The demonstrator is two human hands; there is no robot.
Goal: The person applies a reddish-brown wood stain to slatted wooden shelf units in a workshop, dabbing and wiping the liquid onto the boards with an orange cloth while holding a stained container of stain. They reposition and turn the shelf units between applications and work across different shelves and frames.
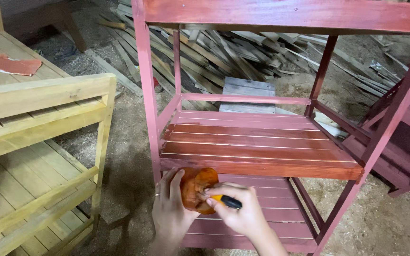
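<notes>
can't really see what's inside the orange container (198, 188), hands cover it; red rack (262, 142) top and unpainted rack (39, 142) get cropped by the frame

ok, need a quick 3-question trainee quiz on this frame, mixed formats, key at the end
1. True or false: the unpainted rack stands to the right of the red rack.
2. What does the left hand grip? A) hammer B) round orange container C) saw
3. Fill in: the right hand holds a tool with a yellow and ____ handle.

Key: 1 false, it stands to the left; 2 B, the orange container; 3 black.
</notes>
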